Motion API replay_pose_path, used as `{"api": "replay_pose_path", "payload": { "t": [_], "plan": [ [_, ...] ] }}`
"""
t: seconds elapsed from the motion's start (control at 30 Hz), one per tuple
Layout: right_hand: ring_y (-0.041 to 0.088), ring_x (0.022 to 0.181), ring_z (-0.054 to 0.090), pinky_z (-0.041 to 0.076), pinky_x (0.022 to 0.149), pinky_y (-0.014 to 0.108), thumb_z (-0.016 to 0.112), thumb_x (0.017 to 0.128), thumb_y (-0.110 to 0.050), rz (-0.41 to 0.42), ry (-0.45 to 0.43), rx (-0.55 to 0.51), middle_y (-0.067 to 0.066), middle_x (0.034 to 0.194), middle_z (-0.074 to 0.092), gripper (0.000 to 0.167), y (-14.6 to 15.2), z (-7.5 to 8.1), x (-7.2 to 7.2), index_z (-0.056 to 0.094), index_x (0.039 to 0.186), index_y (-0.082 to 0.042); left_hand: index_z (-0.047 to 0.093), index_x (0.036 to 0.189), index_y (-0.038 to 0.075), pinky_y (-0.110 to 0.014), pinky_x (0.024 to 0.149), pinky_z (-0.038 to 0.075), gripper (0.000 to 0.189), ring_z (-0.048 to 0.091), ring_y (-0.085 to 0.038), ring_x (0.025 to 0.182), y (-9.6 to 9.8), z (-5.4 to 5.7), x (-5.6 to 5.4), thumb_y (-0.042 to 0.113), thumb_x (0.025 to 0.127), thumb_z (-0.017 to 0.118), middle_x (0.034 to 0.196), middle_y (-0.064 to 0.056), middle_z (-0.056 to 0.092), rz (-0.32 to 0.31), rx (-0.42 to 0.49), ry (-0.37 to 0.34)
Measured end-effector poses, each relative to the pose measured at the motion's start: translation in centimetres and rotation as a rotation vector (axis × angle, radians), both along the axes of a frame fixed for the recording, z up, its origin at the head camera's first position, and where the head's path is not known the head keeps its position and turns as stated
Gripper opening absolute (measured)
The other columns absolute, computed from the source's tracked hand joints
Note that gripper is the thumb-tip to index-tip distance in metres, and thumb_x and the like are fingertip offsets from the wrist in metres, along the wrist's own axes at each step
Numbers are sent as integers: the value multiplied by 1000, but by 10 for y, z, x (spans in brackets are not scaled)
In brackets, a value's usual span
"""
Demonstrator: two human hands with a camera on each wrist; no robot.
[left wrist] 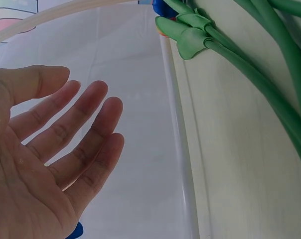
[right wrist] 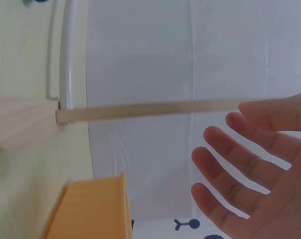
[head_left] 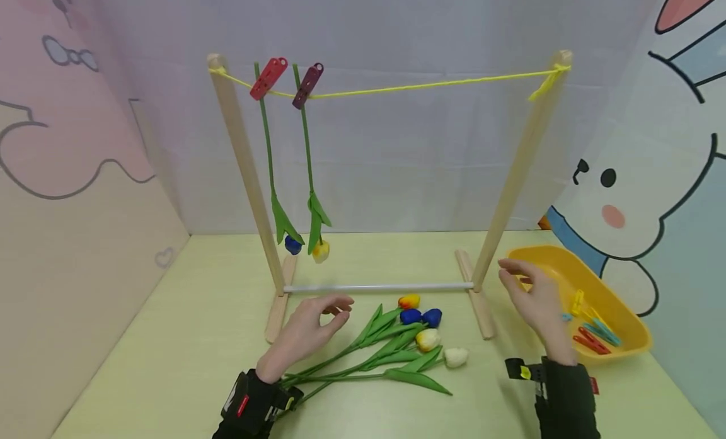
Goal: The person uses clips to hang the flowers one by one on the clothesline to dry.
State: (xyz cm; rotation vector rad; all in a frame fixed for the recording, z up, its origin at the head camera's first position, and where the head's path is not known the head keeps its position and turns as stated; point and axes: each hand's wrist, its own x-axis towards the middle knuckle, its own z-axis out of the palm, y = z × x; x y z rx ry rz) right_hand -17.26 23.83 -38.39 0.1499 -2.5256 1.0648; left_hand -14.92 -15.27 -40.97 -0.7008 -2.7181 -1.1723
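Note:
Above the stems of several artificial tulips (head_left: 391, 354) hovers my left hand (head_left: 309, 329), its fingers loosely bent and nothing in them. The tulips lie on the table with blue, white and orange-yellow heads pointing right. My right hand (head_left: 533, 300) is raised beside the left edge of the yellow basin (head_left: 629, 300), relaxed and holding nothing. A blue tulip (head_left: 293, 244) and a yellow tulip (head_left: 320, 250) hang head down from the yellow string (head_left: 431, 86). A red clothespin (head_left: 269, 79) and a dark purple clothespin (head_left: 308, 86) pin their stems.
Two wooden posts, the left post (head_left: 246, 174) and right post (head_left: 518, 174), stand on wooden feet. A white rod (head_left: 377, 288) joins them low down. Inside the basin lie red clothespins (head_left: 591, 341), blue clothespins (head_left: 602, 330) and a yellow clothespin (head_left: 577, 302).

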Motion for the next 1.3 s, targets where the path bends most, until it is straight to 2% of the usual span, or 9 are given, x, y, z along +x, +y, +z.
{"api": "replay_pose_path", "payload": {
  "t": [0.1,0.2,0.37,0.47,0.57,0.7,0.8,1.03,1.3],
  "plan": [
    [40,112,53,44,93,46,50,107,-21,-69,-104,31,31,126,62,37,19,2,2,60,130,6,69,121,10,-36,90,57,23,71,-19,98,-3,-1,-1,13,99,64,109,-4,76,-7,-12,-1],
    [49,117,47,44,91,57,41,109,-25,-123,-260,57,35,133,52,44,43,3,7,52,137,6,69,122,10,-35,90,57,23,71,-19,97,-4,-3,-2,14,99,63,108,-4,77,-21,-28,3],
    [47,102,47,47,82,52,36,109,-19,-151,-480,175,40,133,46,44,82,-2,11,46,139,11,69,122,11,-38,91,56,23,71,-19,98,-4,-5,-3,17,100,63,107,-2,77,-37,-39,2],
    [37,90,51,42,77,43,37,106,-14,-98,-583,263,39,124,49,42,94,-8,10,46,138,13,69,121,11,-42,91,56,23,71,-20,98,-3,-6,-3,16,100,63,107,-4,77,-45,-38,-6],
    [34,83,51,40,73,42,36,105,-11,-50,-662,271,38,119,48,43,97,-14,7,43,140,12,69,122,10,-45,91,56,23,71,-20,97,-2,-6,-3,15,100,63,107,-7,77,-58,-35,-11],
    [46,97,48,44,84,56,35,101,-8,-29,-711,253,44,131,41,46,98,-22,2,39,143,11,69,122,11,-40,91,56,23,71,-18,96,-2,-8,-4,16,100,63,105,-6,77,-76,-41,-20],
    [51,108,42,39,96,67,37,99,-6,-12,-715,285,47,140,33,47,101,-27,-2,40,143,12,68,123,11,-38,90,56,24,71,-18,96,-2,-8,-4,15,100,63,106,-6,77,-88,-42,-28],
    [46,101,48,43,90,60,45,94,-3,-6,-700,275,46,137,42,46,106,-41,-6,46,138,13,68,124,9,-37,89,56,25,71,-18,97,-1,-6,-3,15,100,62,107,-7,77,-97,-43,-43],
    [46,104,47,43,93,60,53,94,-2,-49,-730,216,43,136,45,43,109,-46,-9,50,133,15,68,123,9,-36,88,56,25,71,-18,96,-1,-4,-2,15,100,63,105,-5,76,-94,-41,-41]
  ]
}}
